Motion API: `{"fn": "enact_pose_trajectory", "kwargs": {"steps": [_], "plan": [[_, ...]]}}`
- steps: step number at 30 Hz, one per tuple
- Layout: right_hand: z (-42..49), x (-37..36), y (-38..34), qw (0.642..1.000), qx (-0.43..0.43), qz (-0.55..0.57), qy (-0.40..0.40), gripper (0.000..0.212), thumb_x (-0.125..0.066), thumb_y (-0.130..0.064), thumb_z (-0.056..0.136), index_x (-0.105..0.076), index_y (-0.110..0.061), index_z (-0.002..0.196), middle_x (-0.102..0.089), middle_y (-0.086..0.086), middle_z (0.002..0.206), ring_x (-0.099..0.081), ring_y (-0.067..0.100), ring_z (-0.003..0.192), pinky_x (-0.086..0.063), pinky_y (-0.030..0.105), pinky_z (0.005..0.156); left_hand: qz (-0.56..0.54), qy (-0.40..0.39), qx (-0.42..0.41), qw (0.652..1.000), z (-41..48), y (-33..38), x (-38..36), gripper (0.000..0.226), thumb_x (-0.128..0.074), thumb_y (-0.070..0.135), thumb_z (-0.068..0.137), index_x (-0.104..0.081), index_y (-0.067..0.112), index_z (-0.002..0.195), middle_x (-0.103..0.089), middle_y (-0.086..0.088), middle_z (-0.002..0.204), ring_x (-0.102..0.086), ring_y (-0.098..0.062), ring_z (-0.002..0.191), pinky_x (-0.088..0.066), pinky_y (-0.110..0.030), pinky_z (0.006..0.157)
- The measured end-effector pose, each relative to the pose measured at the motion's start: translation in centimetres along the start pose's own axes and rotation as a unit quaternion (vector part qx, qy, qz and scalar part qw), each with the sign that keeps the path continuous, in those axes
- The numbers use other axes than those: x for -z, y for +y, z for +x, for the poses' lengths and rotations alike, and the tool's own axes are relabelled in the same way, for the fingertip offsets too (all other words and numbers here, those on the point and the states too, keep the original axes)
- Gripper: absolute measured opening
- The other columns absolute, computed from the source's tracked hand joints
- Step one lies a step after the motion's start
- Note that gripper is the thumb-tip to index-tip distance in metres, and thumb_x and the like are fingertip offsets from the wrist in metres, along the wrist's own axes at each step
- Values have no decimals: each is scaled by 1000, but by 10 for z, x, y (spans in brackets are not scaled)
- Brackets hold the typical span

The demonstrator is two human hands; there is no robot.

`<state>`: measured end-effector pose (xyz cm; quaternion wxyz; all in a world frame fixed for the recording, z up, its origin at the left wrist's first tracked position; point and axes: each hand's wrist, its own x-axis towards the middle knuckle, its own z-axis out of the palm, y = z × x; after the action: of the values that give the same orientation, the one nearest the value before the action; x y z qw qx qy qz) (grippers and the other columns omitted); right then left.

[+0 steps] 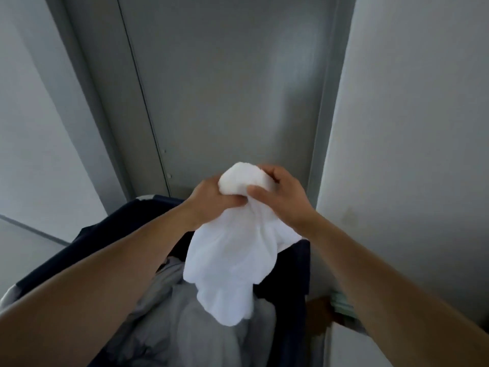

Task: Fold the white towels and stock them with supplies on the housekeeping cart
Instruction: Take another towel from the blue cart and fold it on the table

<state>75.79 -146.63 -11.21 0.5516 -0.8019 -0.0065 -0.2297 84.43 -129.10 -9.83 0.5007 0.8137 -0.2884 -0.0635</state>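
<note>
A crumpled white towel (232, 250) hangs in the air above a dark navy linen bag (79, 245). My left hand (209, 200) grips the bunched top of the towel from the left. My right hand (280, 192) grips the same bunch from the right, thumb pressed into the cloth. The towel's loose lower part droops down over a heap of grey-white linen (185, 321) lying inside the bag.
A grey door (227, 88) stands straight ahead, close behind the bag, with white walls (412, 128) on both sides. At the lower right a brown patch and a greenish object (341, 304) show beside the wall, too blurred to identify.
</note>
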Motion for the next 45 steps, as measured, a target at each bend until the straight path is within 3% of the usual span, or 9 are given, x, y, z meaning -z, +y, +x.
{"fn": "enact_pose_trajectory", "kwargs": {"steps": [4, 12, 16, 19, 24, 30, 33, 38, 45], "plan": [[-27, 79, -8, 988, -74, -118, -60, 93, -87, -60, 56, -39, -53, 135, -52, -29, 124, -53, -6, 109, -42, 17, 84, -131, 26, -20, 991, 2, 69, -14, 26, -84, 32, 68, -77, 34, 93, -77, 4, 94, -74, -16, 87, -59, -36, 75], [-118, 195, 5, 972, -170, -88, 135, 20, -81, -40, 80, -67, -40, 93, -70, -18, 98, -65, 2, 90, -51, 20, 71, -233, -14, -23, 972, 4, 142, -92, 26, -76, 50, 75, -69, 39, 97, -76, 14, 90, -73, -13, 86, -55, -32, 67], [-151, 223, -21, 936, -153, -152, 278, 12, -75, -40, 84, -63, -38, 85, -66, -20, 81, -61, -1, 78, -48, 28, 70, -235, -99, 47, 966, -5, 139, -147, 43, -79, 52, 74, -67, 28, 108, -75, 1, 101, -70, -25, 96, -58, -45, 83], [-171, 239, -46, 913, -166, -80, 364, 13, -80, -30, 80, -69, -23, 80, -73, -3, 76, -68, 15, 72, -55, 36, 69, -196, -180, 109, 958, -22, 124, -181, 38, -79, 47, 78, -66, 21, 101, -77, -1, 85, -74, -23, 76, -60, -37, 60], [-192, 235, -75, 923, -190, -79, 325, 14, -80, -15, 75, -72, -19, 85, -75, -5, 76, -70, 7, 67, -52, 20, 55, -133, -333, 132, 924, -71, 102, -230, 44, -61, 52, 92, -59, 18, 120, -70, -5, 111, -67, -28, 100, -61, -49, 81], [-229, 225, -77, 894, -250, -70, 366, 36, -81, -11, 74, -71, -11, 108, -74, 7, 99, -71, 24, 92, -59, 42, 86, -17, -384, -4, 923, -92, 122, -233, 84, -70, 40, 89, -22, 21, 155, -47, 0, 144, -54, -25, 124, -51, -34, 88], [-246, 219, -71, 892, -263, -88, 358, 38, -84, -3, 72, -69, -8, 107, -71, 11, 103, -70, 28, 95, -58, 43, 89, 4, -447, -124, 886, -107, 135, -236, 109, -85, 43, 75, -9, 37, 154, -23, 32, 142, -37, -3, 135, -37, -13, 95], [-249, 204, -73, 929, -213, -110, 282, 28, -81, -7, 79, -71, -19, 102, -69, 2, 94, -66, 11, 80, -52, 10, 62, -70, -342, -172, 921, -135, 143, -271, 49, -85, 25, 76, -58, 31, 116, -65, 13, 107, -63, -6, 97, -53, -18, 80], [-261, 260, -115, 948, -169, -185, 195, 61, -88, -33, 72, -58, -30, 125, -67, -13, 113, -65, 8, 101, -53, 30, 87, -179, -214, -82, 957, -115, 208, -266, 9, -77, 31, 78, -73, 36, 83, -75, 17, 79, -70, -1, 75, -52, -17, 61]]}}
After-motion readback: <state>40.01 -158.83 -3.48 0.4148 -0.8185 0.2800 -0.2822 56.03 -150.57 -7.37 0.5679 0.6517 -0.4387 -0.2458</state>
